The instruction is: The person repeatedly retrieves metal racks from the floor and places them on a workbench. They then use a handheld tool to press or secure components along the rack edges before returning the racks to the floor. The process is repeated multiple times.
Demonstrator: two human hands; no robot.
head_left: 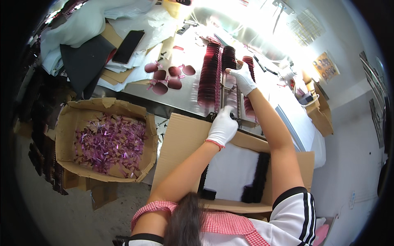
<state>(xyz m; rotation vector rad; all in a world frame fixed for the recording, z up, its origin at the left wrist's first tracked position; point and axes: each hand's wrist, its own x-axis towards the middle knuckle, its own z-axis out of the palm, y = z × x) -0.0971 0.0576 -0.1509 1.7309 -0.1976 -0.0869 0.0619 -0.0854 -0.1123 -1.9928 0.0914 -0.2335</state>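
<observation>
Fingers of the right hand are spread at the dark lens row on the counter, apparently steadying its packed edges; those of the left hand curl beside the metal rack, grip hidden.

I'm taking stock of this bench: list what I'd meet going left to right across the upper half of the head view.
Dark sheet, black phone, loose tinted lenses, long row of dark red lenses, gloved right hand, open cardboard box.
</observation>
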